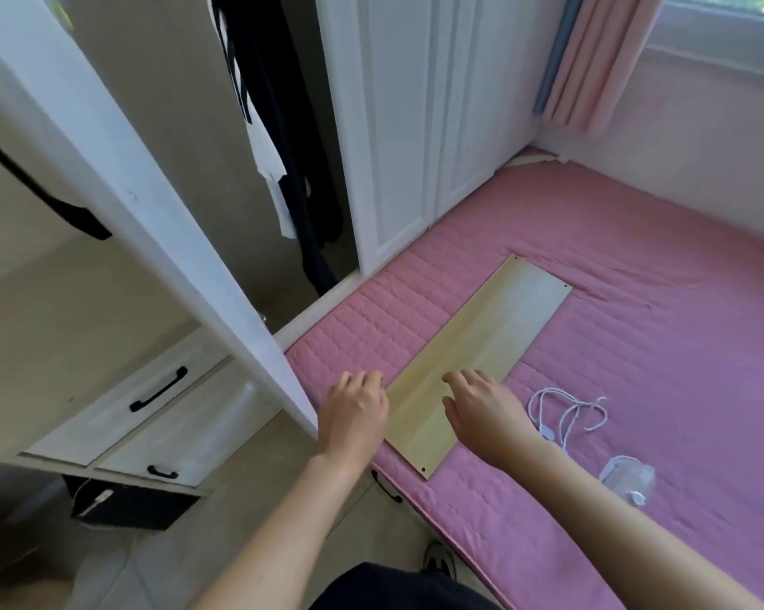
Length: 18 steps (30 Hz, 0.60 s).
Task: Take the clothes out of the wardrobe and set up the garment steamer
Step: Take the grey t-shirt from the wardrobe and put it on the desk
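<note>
1 pale yellow board (pixel 472 354) lies flat on the pink mattress (pixel 635 345), holes at its corners. 2 hands reach over its near end: left hand (pixel 356 411) at its left edge, right hand (pixel 481 407) on it, both loose-fingered, grasping nothing. Dark clothes (pixel 283 125) hang in the open wardrobe (pixel 160 213), far left.

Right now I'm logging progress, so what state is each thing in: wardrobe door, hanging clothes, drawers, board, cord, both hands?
Wardrobe door: swung open.
Dark and white clothes: hanging inside the wardrobe, not taken out.
Two drawers: closed.
Pale board: lying flat on the pink mattress.
White cord: loose, tangled on the mattress.
Left hand: open, at the board's edge.
Right hand: open, over the board.
</note>
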### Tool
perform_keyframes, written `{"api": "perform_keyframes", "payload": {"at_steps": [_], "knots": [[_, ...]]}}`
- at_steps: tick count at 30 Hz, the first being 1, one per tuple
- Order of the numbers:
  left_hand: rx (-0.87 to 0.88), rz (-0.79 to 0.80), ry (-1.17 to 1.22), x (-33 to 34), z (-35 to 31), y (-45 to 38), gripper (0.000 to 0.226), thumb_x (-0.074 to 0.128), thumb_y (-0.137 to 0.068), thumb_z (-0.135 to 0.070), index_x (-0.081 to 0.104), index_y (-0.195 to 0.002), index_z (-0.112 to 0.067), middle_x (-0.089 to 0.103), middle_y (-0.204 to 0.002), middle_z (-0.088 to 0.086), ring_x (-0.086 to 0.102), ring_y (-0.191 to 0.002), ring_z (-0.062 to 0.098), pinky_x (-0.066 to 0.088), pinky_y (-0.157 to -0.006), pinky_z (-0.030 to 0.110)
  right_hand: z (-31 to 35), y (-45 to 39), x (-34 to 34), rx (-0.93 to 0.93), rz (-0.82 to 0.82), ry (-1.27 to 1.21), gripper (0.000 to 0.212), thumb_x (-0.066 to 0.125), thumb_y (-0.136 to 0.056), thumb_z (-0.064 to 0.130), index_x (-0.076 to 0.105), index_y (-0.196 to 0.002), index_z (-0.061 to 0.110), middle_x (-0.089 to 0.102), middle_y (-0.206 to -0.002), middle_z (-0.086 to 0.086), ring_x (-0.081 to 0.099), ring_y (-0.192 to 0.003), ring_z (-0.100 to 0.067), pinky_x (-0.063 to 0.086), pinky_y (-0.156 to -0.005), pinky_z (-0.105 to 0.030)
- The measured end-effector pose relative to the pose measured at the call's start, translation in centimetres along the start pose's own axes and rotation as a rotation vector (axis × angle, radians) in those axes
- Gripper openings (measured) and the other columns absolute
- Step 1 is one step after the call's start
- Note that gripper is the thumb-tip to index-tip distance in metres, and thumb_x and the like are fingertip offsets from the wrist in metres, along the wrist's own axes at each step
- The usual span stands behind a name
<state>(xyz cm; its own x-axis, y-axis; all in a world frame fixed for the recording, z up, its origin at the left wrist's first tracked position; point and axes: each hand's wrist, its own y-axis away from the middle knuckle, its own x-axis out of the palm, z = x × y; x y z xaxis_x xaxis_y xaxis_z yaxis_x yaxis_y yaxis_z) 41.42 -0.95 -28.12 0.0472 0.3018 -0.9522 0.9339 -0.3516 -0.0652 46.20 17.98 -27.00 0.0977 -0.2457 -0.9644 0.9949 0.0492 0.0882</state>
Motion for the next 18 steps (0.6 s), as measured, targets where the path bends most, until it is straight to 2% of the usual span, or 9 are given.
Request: {"api": "perform_keyframes", "payload": {"at_steps": [7,18], "knots": [[-0.137,-0.16,-0.073,-1.8,-1.0,-6.6,0.026,0.048,-0.095,-0.022,0.062,-0.117,-0.014,0.069,-0.106,0.001,0.055,-0.095,0.019,0.051,-0.076,0.031,-3.3,-6.6,-3.4,-0.149,-0.024,0.008,0.029,0.04,-0.099,0.028,0.053,-0.12,0.012,0.06,-0.114,-0.004,0.054,-0.11,-0.025,0.049,-0.086,-0.035],[-0.272,-0.435,-0.112,-8.5,1.7,-17.7,0.027,0.048,-0.095,-0.02,0.061,-0.118,-0.013,0.068,-0.106,0.004,0.057,-0.099,0.023,0.049,-0.077,0.034,-2.0,-17.8,-10.0,-0.318,-0.188,0.016,0.028,0.038,-0.099,0.025,0.053,-0.119,0.01,0.06,-0.111,-0.003,0.054,-0.106,-0.023,0.042,-0.082,-0.028]]}}
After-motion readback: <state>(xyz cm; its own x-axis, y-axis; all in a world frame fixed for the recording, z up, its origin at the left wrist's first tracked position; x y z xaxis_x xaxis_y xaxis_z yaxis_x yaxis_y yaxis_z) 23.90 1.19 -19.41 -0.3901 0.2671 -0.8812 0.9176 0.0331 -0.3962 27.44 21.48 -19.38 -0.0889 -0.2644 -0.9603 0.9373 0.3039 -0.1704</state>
